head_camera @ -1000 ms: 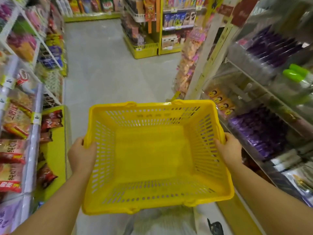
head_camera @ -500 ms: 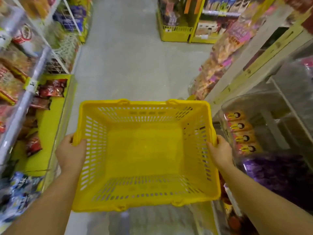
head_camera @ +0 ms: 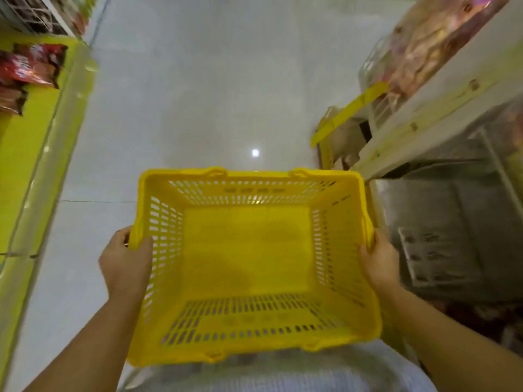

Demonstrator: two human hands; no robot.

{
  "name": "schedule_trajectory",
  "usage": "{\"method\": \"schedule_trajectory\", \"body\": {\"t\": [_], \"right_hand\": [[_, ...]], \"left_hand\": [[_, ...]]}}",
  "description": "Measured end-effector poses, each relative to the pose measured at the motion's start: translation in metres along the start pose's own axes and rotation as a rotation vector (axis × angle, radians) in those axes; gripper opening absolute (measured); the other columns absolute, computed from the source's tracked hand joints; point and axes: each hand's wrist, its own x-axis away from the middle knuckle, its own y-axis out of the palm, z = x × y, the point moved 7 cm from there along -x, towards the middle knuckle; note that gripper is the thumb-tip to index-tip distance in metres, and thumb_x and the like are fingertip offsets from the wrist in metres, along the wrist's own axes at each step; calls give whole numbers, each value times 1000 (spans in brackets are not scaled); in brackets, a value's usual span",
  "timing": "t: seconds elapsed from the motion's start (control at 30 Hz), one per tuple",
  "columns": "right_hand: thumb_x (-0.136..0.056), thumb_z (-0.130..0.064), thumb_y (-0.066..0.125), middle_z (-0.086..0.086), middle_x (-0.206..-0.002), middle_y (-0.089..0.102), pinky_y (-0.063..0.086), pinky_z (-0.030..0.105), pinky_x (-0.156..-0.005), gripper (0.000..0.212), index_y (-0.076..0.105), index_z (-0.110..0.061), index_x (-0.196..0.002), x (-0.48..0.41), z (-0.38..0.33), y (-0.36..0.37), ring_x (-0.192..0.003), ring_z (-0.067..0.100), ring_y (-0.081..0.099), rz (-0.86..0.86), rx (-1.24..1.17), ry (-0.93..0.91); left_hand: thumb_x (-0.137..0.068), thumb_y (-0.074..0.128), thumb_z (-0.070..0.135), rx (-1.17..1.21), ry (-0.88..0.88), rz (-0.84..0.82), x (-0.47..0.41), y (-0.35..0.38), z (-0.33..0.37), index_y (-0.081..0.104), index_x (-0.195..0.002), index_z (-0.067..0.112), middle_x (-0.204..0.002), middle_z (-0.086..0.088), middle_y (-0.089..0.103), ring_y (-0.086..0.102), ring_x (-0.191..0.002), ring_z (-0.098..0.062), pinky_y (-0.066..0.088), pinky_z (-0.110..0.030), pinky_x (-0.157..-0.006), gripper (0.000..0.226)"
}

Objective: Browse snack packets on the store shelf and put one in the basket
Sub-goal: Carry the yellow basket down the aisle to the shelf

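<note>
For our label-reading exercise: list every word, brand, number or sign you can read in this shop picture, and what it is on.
No text can be read.
On the red snack packets, left shelf: print too blurred.
On the pinkish packets, upper right: too blurred.
On the yellow basket: no lettering shows.

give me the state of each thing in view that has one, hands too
yellow basket: empty, held up by its two side rims
left hand: grips the basket's left rim
right hand: grips the basket's right rim
red snack packets: lying on the left yellow shelf, untouched
pinkish packets: on the right rack, blurred, untouched
</note>
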Motion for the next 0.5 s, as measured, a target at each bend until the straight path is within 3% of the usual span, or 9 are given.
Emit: {"method": "schedule_trajectory", "body": {"t": [0.17,0.27,0.4,0.5], "right_hand": [[-90,-5,57,32,-124,57,43,46,-89,50,44,1,-138,-37,53,93,-111,47,56,21,28,-6],[-90,-4,57,27,-135,52,41,44,-97,62,32,-6,-147,-52,74,124,-119,44,53,52,9,-26],[-90,0,54,25,-131,56,42,44,-96,66,29,-16,-149,-60,91,145,-116,45,54,118,-55,-61],[-89,1,53,26,-130,57,42,44,-97,65,32,-16,-148,-64,101,152,-117,43,54,157,-63,-73]], "left_hand": [[-84,66,9,29,-4,-57,-18,97,-76,66,-110,7,-88,-7,62,52,-80,-20,35,-30,-72,27],[-83,66,10,59,6,-100,-24,141,-106,66,-109,9,-91,-8,64,56,-83,-23,38,-32,-74,25],[-84,64,8,88,68,-131,-27,176,-122,63,-115,9,-104,-13,67,61,-96,-29,42,-37,-81,31],[-84,63,8,136,107,-141,-28,188,-120,60,-118,14,-103,-8,65,59,-93,-24,39,-34,-79,35]]}}
